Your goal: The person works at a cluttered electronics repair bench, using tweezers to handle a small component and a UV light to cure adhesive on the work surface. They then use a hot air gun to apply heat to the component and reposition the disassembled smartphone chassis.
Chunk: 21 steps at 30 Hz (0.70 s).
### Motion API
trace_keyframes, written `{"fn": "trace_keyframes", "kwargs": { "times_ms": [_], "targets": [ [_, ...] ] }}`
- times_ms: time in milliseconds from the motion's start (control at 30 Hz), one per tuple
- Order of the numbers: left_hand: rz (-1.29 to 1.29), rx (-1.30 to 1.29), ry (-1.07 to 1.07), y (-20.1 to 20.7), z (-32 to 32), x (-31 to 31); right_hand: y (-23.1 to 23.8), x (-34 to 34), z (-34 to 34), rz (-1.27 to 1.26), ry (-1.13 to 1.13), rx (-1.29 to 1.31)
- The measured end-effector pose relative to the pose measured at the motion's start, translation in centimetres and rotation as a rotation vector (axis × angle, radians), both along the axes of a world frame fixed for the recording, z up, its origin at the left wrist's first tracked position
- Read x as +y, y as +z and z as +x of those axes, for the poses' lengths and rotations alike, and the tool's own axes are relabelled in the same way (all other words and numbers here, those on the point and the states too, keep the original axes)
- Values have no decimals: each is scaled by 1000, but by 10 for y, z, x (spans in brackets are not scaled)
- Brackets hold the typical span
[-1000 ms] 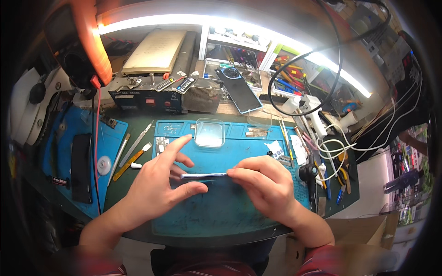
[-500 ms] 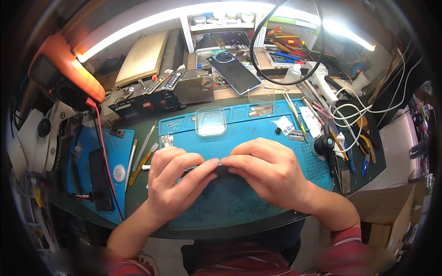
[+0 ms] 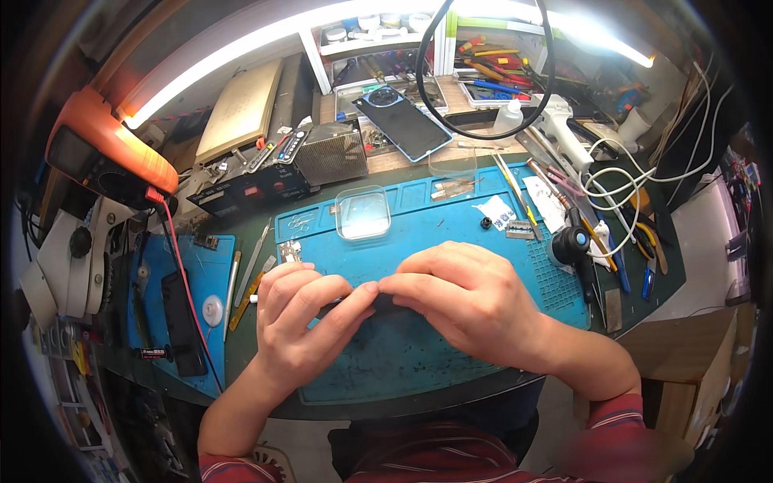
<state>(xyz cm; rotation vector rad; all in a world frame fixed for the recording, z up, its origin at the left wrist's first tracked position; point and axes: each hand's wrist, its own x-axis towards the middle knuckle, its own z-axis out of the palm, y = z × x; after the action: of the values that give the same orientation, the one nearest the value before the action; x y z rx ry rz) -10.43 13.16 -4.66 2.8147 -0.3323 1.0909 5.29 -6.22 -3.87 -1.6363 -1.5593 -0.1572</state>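
My left hand (image 3: 304, 314) and my right hand (image 3: 471, 294) meet fingertip to fingertip over the blue work mat (image 3: 403, 354). The fingers of both are pinched together. Something small and dark shows just under the fingertips, but its kind is hidden. A white tip (image 3: 253, 299) pokes out beside my left hand; what it belongs to is covered. Beyond the hands lies a clear shallow square dish (image 3: 363, 213). To its right on the mat are a razor blade (image 3: 523, 230), a small black round part (image 3: 485, 223) and a scrap of white paper (image 3: 494, 212).
An opened phone (image 3: 403, 123) lies at the back. An orange multimeter (image 3: 113, 149) stands at the left, its red lead (image 3: 183, 282) crossing a smaller blue mat. A dark phone-shaped slab (image 3: 183, 322) rests there. Tweezers, pliers (image 3: 646, 239) and white cables (image 3: 632, 193) crowd the right.
The view has shifted slightly. My hands stay pinched together at nearly the same spot, and the left fingers have turned a little.
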Motion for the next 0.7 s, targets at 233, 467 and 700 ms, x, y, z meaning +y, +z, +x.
{"fn": "trace_keyframes", "kwargs": {
  "times_ms": [233, 467, 700],
  "targets": [
    [9, 15, 4, 0, 0, 1, -3, 1, 0, 6, -15, -50],
    [7, 7, -6, -1, -1, 2, -2, 1, 2, 3, -4, -66],
    [3, 13, 3, -1, 0, 2, -4, 1, 1, 14, -15, -79]
  ]
}}
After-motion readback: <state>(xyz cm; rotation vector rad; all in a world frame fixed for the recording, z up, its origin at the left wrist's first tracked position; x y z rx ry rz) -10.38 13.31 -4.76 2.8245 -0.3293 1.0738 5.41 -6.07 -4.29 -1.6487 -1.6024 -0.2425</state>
